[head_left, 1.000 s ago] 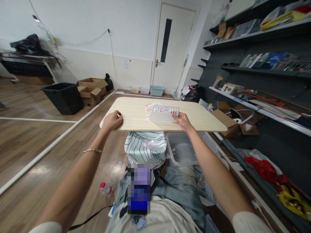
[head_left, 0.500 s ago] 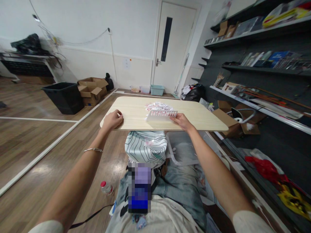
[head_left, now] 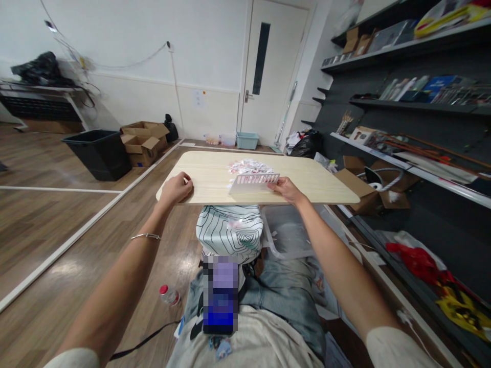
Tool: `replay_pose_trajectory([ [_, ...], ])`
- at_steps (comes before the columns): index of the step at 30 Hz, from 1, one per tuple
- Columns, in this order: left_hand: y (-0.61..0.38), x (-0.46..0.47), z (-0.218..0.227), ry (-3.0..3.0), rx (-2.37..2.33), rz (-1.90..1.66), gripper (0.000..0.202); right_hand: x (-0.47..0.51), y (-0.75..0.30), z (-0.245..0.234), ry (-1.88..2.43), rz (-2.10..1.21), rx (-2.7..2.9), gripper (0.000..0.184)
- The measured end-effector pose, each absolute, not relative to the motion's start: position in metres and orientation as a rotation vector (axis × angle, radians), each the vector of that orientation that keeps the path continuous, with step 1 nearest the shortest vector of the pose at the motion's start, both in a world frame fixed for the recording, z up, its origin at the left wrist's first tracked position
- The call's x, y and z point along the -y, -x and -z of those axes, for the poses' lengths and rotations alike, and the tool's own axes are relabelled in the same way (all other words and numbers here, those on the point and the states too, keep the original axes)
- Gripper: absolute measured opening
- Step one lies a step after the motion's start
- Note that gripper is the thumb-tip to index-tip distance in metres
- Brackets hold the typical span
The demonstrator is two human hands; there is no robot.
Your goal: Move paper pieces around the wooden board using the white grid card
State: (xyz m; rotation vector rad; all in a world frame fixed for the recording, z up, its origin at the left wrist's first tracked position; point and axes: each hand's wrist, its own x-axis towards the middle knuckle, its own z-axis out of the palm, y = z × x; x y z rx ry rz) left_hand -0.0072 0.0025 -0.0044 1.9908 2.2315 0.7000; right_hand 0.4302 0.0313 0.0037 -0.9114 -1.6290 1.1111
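On the light wooden tabletop [head_left: 314,179], my right hand [head_left: 287,190] pinches the right end of a white card with a row of slots along its top edge [head_left: 251,188]. The card stands tilted on its long side near the front of the table. Just behind it lies a loose pile of small white and reddish pieces [head_left: 251,166], too small to name. My left hand [head_left: 177,188] rests at the table's left side with its fingers curled inward. Whether anything is between those fingertips is hidden.
A patterned cloth-covered seat or bag [head_left: 230,232] and a clear plastic bin [head_left: 286,232] are below the table edge. On the floor stand a red-lidded jar [head_left: 169,295], a black bin [head_left: 97,156] and cardboard boxes [head_left: 143,143]. Shelves [head_left: 406,107] line the right side.
The view has shifted very slightly. The slotted card leans a little differently in my right hand, and my left hand stays at the same spot on the table.
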Motion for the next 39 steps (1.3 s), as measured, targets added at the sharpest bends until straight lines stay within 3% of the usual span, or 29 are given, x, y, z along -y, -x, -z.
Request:
replay_pose_trajectory([
  [23, 0.0078, -0.0009, 0.0013, -1.990, -2.222, -0.695, 0.033, -0.0301, -0.4326, -0.0112, 0.916, -1.112, 1.842, 0.056],
  [39, 0.0037, 0.0023, -0.0047, -1.922, -2.239, -0.704, 0.031, -0.0318, -0.4280, -0.0026, 0.892, -1.116, 1.676, 0.058],
])
